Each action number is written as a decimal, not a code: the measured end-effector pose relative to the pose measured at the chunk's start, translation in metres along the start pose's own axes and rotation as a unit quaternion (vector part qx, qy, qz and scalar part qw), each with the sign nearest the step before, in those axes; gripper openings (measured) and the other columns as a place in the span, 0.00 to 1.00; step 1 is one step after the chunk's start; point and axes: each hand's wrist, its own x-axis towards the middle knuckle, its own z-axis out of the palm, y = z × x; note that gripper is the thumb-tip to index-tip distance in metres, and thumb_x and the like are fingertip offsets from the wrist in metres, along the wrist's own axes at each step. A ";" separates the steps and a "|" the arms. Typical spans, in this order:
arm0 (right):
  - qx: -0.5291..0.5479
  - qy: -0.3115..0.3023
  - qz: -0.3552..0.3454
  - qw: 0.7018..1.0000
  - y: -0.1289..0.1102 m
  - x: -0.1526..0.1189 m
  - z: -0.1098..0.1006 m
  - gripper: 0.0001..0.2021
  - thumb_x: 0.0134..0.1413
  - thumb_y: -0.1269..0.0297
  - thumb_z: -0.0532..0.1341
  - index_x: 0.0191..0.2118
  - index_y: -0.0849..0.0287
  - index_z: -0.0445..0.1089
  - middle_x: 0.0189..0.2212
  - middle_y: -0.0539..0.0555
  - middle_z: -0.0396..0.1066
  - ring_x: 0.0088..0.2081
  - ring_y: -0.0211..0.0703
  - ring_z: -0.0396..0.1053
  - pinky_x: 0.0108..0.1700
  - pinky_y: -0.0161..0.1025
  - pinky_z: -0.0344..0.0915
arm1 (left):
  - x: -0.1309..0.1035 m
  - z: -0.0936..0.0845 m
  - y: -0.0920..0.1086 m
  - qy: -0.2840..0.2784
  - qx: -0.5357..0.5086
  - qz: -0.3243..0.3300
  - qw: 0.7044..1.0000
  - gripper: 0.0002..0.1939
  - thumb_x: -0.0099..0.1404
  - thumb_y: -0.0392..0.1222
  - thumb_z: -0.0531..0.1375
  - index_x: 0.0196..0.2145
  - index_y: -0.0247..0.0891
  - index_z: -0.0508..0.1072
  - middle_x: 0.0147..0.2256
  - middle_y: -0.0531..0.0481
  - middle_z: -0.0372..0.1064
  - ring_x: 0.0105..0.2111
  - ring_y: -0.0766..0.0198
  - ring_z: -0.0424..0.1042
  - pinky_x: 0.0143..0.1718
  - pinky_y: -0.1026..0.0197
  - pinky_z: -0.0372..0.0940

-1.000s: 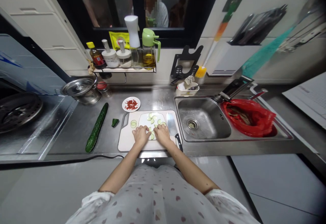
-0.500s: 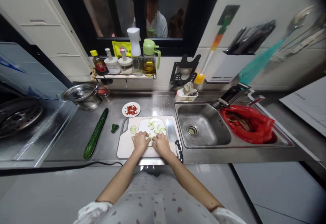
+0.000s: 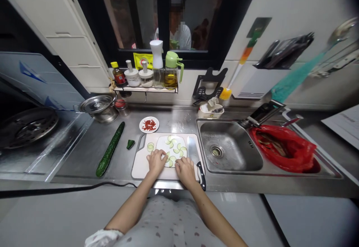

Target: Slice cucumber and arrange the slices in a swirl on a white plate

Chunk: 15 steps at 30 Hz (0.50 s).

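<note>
A white plate [image 3: 160,141] lies on the pale cutting board [image 3: 139,170], with thin cucumber slices [image 3: 170,141] set on it in three pinwheel clusters. At the plate's near left edge, my left hand [image 3: 156,162] has thumb and forefinger closed on a cucumber slice of the nearest cluster. My right hand [image 3: 186,171] rests by the plate's near right corner, fingers loosely bent and apart, holding nothing. To its right lies a knife [image 3: 192,148], blade pointing away and black handle over the board's edge. A few round slices [image 3: 150,147] sit on the board's left part.
Left of the board lie a whole cucumber [image 3: 110,149] and a cut end [image 3: 130,144]. Behind it stands a small plate [image 3: 142,129] of chopped red pieces. A sink [image 3: 232,146] with a red bag [image 3: 300,149] is at right; a lidded pot [image 3: 99,108] stands back left.
My right hand has drawn back to the right, away from the nearest cucumber cluster, which shows more fully now. My left hand stays beside it. The camera view has shifted slightly.
</note>
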 end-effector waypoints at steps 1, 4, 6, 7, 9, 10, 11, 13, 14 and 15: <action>0.002 0.009 0.003 1.000 0.002 -0.001 -0.001 0.09 0.61 0.66 0.55 0.38 0.56 0.72 0.35 0.55 0.68 0.41 0.47 0.59 0.43 0.41 0.50 | 0.001 -0.001 -0.004 0.011 -0.004 -0.004 1.000 0.11 0.63 0.49 0.56 0.36 0.43 0.74 0.39 0.47 0.70 0.45 0.53 0.64 0.47 0.51 0.49; 0.007 0.033 0.010 0.999 0.007 -0.004 -0.006 0.09 0.62 0.67 0.54 0.38 0.56 0.73 0.35 0.55 0.68 0.40 0.47 0.59 0.43 0.41 0.50 | 0.007 -0.010 -0.020 0.038 -0.007 -0.038 0.999 0.11 0.63 0.48 0.56 0.39 0.43 0.73 0.40 0.46 0.70 0.45 0.53 0.65 0.48 0.50 0.50; 0.010 0.043 0.010 0.999 0.011 -0.005 -0.009 0.10 0.61 0.67 0.54 0.38 0.56 0.73 0.34 0.55 0.69 0.39 0.47 0.60 0.43 0.41 0.50 | 0.013 -0.017 -0.034 0.054 -0.001 -0.077 0.996 0.13 0.62 0.48 0.56 0.42 0.43 0.73 0.41 0.45 0.70 0.45 0.51 0.65 0.48 0.48 0.51; 0.010 0.048 0.010 0.999 0.012 -0.005 -0.010 0.10 0.61 0.67 0.54 0.38 0.56 0.73 0.34 0.55 0.69 0.39 0.47 0.60 0.43 0.41 0.50 | 0.016 -0.021 -0.040 0.061 0.005 -0.096 0.993 0.14 0.62 0.48 0.56 0.43 0.43 0.72 0.41 0.45 0.71 0.46 0.49 0.65 0.48 0.48 0.51; 0.009 0.057 0.012 0.998 0.015 -0.006 -0.012 0.10 0.61 0.66 0.54 0.38 0.56 0.73 0.35 0.55 0.69 0.38 0.47 0.60 0.42 0.41 0.50 | 0.023 -0.026 -0.051 0.068 0.019 -0.128 0.989 0.16 0.61 0.49 0.56 0.46 0.43 0.71 0.42 0.43 0.71 0.46 0.48 0.65 0.48 0.46 0.52; 0.008 0.061 0.013 0.998 0.016 -0.006 -0.013 0.10 0.61 0.66 0.54 0.38 0.56 0.73 0.35 0.55 0.69 0.38 0.46 0.60 0.42 0.40 0.50 | 0.025 -0.028 -0.055 0.068 0.027 -0.137 0.988 0.17 0.61 0.50 0.56 0.47 0.43 0.71 0.43 0.43 0.71 0.47 0.47 0.65 0.48 0.46 0.52; 0.008 0.064 0.014 0.998 0.017 -0.006 -0.013 0.11 0.62 0.65 0.53 0.39 0.56 0.73 0.34 0.55 0.69 0.38 0.46 0.60 0.42 0.40 0.50 | 0.028 -0.029 -0.058 0.066 0.034 -0.144 0.987 0.18 0.61 0.50 0.56 0.47 0.43 0.70 0.44 0.42 0.70 0.47 0.46 0.65 0.48 0.45 0.53; 0.008 0.069 0.015 0.997 0.019 -0.006 -0.015 0.11 0.62 0.65 0.53 0.39 0.56 0.74 0.34 0.55 0.69 0.38 0.46 0.60 0.42 0.40 0.50 | 0.031 -0.029 -0.061 0.060 0.047 -0.150 0.986 0.19 0.60 0.51 0.56 0.48 0.44 0.70 0.45 0.41 0.70 0.48 0.46 0.65 0.48 0.44 0.53; 0.009 0.070 0.016 0.997 0.019 -0.005 -0.015 0.12 0.62 0.64 0.53 0.39 0.56 0.74 0.34 0.55 0.69 0.39 0.46 0.60 0.42 0.40 0.50 | 0.032 -0.029 -0.061 0.057 0.052 -0.150 0.986 0.19 0.60 0.51 0.56 0.48 0.44 0.70 0.45 0.41 0.70 0.48 0.45 0.65 0.49 0.44 0.53; 0.009 0.071 0.017 0.997 0.019 -0.005 -0.016 0.11 0.62 0.64 0.53 0.39 0.56 0.74 0.34 0.55 0.69 0.39 0.46 0.60 0.42 0.40 0.50 | 0.034 -0.028 -0.061 0.056 0.056 -0.151 0.985 0.19 0.60 0.51 0.56 0.48 0.44 0.70 0.45 0.41 0.70 0.49 0.45 0.65 0.49 0.44 0.53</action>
